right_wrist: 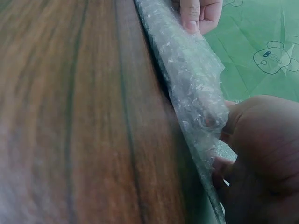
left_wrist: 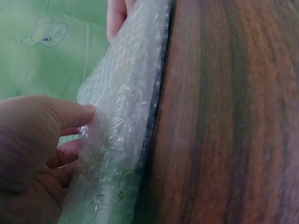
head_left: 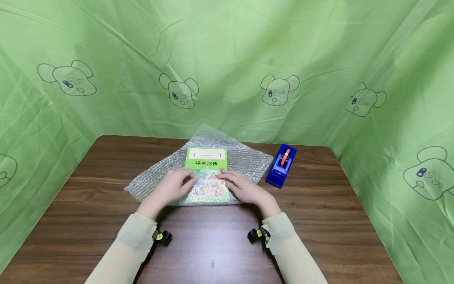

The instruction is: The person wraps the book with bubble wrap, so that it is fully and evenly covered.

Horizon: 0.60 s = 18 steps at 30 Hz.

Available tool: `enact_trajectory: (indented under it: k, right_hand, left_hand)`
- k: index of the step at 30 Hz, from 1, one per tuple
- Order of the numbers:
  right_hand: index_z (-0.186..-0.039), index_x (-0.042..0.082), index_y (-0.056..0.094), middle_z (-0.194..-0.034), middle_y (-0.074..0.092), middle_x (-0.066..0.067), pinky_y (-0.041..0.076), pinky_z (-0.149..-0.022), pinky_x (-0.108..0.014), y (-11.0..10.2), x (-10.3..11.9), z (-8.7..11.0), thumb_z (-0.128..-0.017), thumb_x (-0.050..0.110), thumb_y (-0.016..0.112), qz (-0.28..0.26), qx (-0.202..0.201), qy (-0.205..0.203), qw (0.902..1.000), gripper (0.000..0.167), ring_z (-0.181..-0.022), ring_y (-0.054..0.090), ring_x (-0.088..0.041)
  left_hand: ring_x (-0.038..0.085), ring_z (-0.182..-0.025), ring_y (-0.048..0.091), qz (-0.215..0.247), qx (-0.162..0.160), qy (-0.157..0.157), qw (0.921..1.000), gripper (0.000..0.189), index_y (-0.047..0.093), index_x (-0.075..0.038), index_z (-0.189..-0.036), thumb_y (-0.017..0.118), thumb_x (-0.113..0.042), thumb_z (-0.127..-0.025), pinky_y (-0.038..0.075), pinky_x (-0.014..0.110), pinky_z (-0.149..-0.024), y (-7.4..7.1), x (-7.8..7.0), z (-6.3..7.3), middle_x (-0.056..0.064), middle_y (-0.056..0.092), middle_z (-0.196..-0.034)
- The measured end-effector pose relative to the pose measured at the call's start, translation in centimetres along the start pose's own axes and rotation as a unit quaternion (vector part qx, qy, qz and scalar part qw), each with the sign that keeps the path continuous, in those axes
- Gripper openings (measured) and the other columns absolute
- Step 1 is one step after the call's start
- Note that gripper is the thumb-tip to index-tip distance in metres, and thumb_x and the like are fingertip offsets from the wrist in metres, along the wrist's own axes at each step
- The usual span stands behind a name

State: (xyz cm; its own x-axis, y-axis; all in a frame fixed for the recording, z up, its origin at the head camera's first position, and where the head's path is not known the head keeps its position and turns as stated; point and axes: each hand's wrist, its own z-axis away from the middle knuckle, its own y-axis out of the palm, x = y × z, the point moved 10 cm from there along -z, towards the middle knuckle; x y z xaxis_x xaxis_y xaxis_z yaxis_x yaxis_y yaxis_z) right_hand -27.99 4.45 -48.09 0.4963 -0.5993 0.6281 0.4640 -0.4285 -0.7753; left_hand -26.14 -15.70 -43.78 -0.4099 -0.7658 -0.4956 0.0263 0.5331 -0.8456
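A green book (head_left: 206, 163) with Chinese lettering lies on a sheet of bubble wrap (head_left: 209, 136). A clear flap of the wrap (left_wrist: 124, 112) is folded over the near part of the book, whose colourful picture shows through it. My left hand (head_left: 176, 184) pinches the flap between thumb and bent fingers, left of the book's middle. At the book's right side, my right hand (head_left: 247, 187) rests with fairly straight fingers on the covered picture. In the right wrist view, the wrap (right_wrist: 194, 84) hides the tips of my right thumb and fingers.
A blue tape dispenser (head_left: 281, 165) with an orange-red part stands on the brown wooden table (head_left: 315, 205), close to the wrap's right corner. Green cloth (head_left: 227, 51) printed with mouse-like heads hangs behind the table and along both sides.
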Motion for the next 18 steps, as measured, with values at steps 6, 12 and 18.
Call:
enact_trajectory:
  k: [6, 12, 18]
  right_hand:
    - [-0.161, 0.029, 0.057, -0.176, 0.038, -0.001, 0.013, -0.132, -0.067, -0.19, 0.07, -0.10, -0.119, 0.029, 0.043, -0.001, -0.009, -0.004, 0.9999, 0.044, -0.166, 0.023, -0.037]
    - [-0.162, 0.034, 0.055, -0.177, 0.036, 0.001, 0.012, -0.131, -0.071, -0.05, 0.01, -0.01, -0.118, 0.043, 0.046, -0.009, -0.006, 0.001, 0.9999, 0.046, -0.167, 0.021, -0.035]
    - [-0.163, 0.033, 0.053, -0.177, 0.034, 0.000, 0.012, -0.131, -0.070, 0.03, 0.08, 0.09, -0.107, 0.052, 0.067, -0.019, -0.005, -0.005, 0.9998, 0.061, -0.167, 0.019, -0.036]
  left_hand:
    - [0.014, -0.081, 0.059, 0.000, 0.003, -0.011, 0.9999, 0.009, 0.074, -0.015, -0.093, 0.077, -0.015, -0.101, 0.056, 0.041, -0.076, 0.43, 0.22, -0.09, -0.005, 0.067, -0.087]
    - [0.015, -0.081, 0.057, 0.004, 0.005, -0.024, 0.9997, 0.010, 0.072, -0.014, -0.091, 0.077, -0.012, -0.100, 0.056, 0.038, -0.075, 0.82, 0.51, -0.16, -0.003, 0.064, -0.087]
    - [0.015, -0.080, 0.055, 0.001, 0.007, -0.030, 0.9995, 0.011, 0.072, -0.013, -0.091, 0.076, -0.011, -0.100, 0.054, 0.036, -0.073, 0.96, 0.30, -0.21, -0.003, 0.063, -0.085]
